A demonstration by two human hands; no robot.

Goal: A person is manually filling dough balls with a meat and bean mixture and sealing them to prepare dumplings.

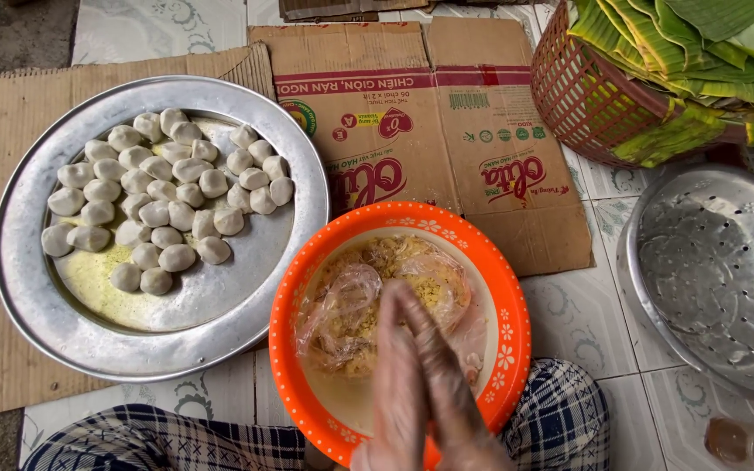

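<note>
My left hand (390, 410) and my right hand (451, 384), both in thin clear plastic gloves, are pressed palm to palm over an orange plastic bowl (288, 349). Whatever lies between the palms is hidden. The bowl holds crumbly yellow filling (386, 257) on a crumpled clear plastic bag (342, 305). To the left is a round metal tray (37, 296) with several pale dough balls (159, 187) grouped on its far left half, over an oily film.
Flattened cardboard (447, 131) lies on the tiled floor behind the bowl. A red plastic basket (586, 96) of folded green banana leaves (682, 44) stands at the far right. A perforated metal colander (717, 262) sits at right, a small glass (743, 440) near it. My checked trouser knees (176, 440) frame the bowl.
</note>
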